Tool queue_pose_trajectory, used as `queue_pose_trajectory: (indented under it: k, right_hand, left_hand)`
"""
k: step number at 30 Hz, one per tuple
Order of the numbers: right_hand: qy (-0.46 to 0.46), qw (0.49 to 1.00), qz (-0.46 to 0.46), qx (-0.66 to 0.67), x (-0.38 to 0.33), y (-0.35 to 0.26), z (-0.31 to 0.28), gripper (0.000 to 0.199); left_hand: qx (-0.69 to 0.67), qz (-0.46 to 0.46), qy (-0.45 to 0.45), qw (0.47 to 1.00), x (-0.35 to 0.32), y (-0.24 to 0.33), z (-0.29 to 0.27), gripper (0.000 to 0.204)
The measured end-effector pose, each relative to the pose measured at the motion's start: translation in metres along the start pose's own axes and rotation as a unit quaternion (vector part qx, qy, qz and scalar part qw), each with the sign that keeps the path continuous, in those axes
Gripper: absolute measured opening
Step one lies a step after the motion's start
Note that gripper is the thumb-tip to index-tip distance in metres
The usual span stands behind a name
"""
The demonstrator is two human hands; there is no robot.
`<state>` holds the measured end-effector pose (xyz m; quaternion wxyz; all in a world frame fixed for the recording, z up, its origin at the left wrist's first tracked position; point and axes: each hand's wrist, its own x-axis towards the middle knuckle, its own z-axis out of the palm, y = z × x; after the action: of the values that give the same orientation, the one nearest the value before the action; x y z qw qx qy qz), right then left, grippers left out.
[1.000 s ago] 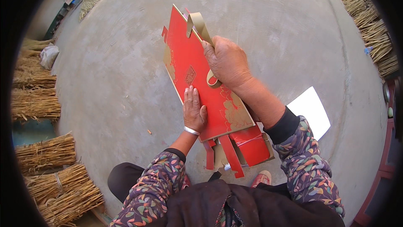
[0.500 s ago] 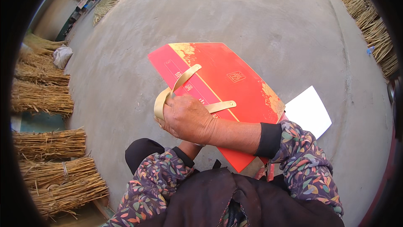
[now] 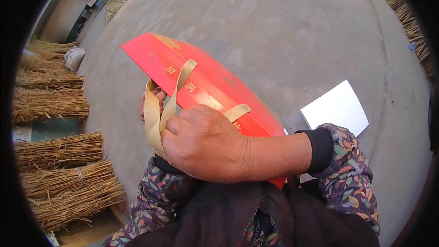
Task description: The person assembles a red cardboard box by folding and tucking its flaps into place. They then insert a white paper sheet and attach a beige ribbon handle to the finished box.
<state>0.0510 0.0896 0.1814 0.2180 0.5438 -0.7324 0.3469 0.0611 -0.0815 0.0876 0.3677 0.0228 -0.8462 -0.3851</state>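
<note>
A red gift box (image 3: 208,89) with gold flower print and gold lettering is tilted in front of me, partly blurred by motion. Two ends of a tan ribbon handle (image 3: 177,87) are fastened to it, and the ribbon loops toward me. My right hand (image 3: 208,144) is closed in a fist round the ribbon, with its forearm crossing the box's near side. Behind the ribbon, at the box's left edge, the fingers of my left hand (image 3: 154,104) curl against the box; the rest of that hand is hidden by the ribbon and my right hand.
A flat white block (image 3: 336,107) lies on the grey floor (image 3: 274,27) to the right. Bundles of dry stalks (image 3: 68,187) are stacked along the left, by a white sack (image 3: 74,58). More stalks (image 3: 407,21) line the far right.
The gift box has tilted and shifted left, so its broad printed face shows narrower. My right hand has come nearer. My left hand's fingers now show at the box's left edge.
</note>
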Motion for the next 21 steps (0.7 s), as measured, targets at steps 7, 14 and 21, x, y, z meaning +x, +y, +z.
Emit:
queue_pose_trajectory:
  k: [7, 14, 21]
  right_hand:
    - [-0.046, 0.998, 0.002, 0.048, -0.021, -0.018, -0.01, 0.012]
    - [-0.135, 0.988, -0.025, 0.07, -0.039, -0.05, -0.011, 0.016]
    - [-0.164, 0.981, 0.005, 0.106, -0.026, -0.083, -0.001, 0.021]
  left_hand:
    - [0.16, 0.279, 0.08, 0.944, 0.011, -0.002, -0.037, 0.064]
    - [0.227, 0.38, -0.208, 0.872, 0.036, 0.052, -0.08, 0.042]
    - [0.162, 0.342, -0.436, 0.816, 0.029, 0.058, -0.092, 0.031]
